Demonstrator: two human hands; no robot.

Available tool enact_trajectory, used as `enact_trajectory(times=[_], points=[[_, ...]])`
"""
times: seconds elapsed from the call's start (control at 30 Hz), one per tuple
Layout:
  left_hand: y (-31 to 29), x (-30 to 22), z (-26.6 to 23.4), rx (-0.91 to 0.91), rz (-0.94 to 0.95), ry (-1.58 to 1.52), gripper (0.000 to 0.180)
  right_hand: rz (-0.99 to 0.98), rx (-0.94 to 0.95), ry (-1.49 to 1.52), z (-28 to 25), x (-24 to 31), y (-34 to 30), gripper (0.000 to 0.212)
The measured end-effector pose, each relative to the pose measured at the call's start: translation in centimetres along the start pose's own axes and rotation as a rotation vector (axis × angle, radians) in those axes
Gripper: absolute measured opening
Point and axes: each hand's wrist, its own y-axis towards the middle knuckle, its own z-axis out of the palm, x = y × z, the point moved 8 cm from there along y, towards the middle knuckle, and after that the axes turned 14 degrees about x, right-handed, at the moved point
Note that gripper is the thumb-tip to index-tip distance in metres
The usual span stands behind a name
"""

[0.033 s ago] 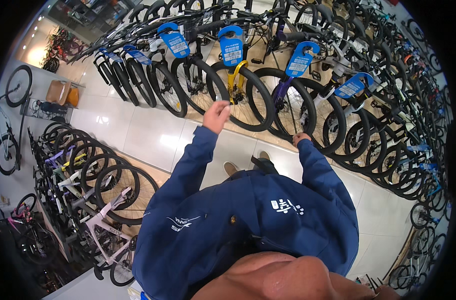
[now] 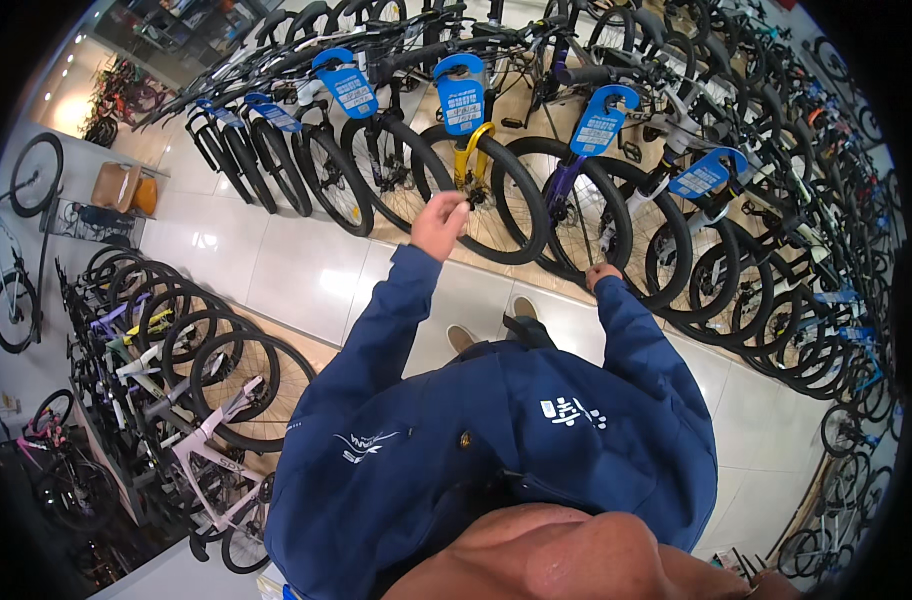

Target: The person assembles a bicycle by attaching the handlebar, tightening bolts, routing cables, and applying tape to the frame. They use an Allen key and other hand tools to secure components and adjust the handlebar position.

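My left hand (image 2: 440,224) is raised in front of the front wheel (image 2: 529,185) of a bicycle with a yellow fork (image 2: 469,158). Its fingers are curled together, thumb near the fingertips; anything between them is too small to make out. To the right, my right hand (image 2: 603,273) is closed beside the lower tyre of a bicycle with a purple fork (image 2: 566,178). A thin dark line runs up from its fingers, and I cannot tell whether it is a held rod or part of the wheel. Blue tags (image 2: 462,95) hang at the bicycles' fronts.
A long row of parked bicycles curves across the far side and down the right. More bicycles, one with a pale pink frame (image 2: 204,455), stand at the left. A brown chair (image 2: 117,186) is near the left wall. My shoes (image 2: 462,338) stand on pale floor tiles (image 2: 306,262).
My left hand has shifted slightly to the right and up toward the wheel. The right hand stays almost in place.
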Motion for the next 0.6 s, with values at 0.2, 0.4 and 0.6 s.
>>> enact_trajectory(times=[0.2, 0.4, 0.6], points=[[10.5, -8.9, 6.5, 0.053, 0.063, -0.063, 0.038, -0.031, -0.141, -0.118, -5.7, 1.3, 7.5, 0.037], [19.0, -11.2, 10.3, 0.029, 0.028, -0.117, 0.053, 0.039, -0.22, -0.104, -10.7, 1.2, 14.2, 0.067], [24.5, -11.0, 12.9, 0.039, -0.171, -0.196, 0.064, -0.046, -0.323, -0.066, -15.0, 3.3, 16.9, 0.071]])
